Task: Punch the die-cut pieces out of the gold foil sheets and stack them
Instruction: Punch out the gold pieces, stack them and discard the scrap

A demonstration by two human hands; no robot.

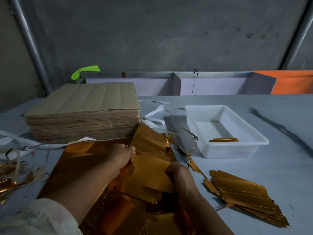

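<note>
Mid-punch: separating a die-cut piece [149,160] from the foil sheet [81,160].
Left hand [121,156] and right hand [177,173] both gripping the piece; next, probably tearing free, then laying on the stack [245,195] at right.

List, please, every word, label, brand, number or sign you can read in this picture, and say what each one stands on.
None: no readable text anywhere.
Brown sheet stack: plain top, only fold lines.
Gold foil pieces: only die-cut lines, no print.
White tray: unmarked; the gold strip inside is too small to tell.
</note>
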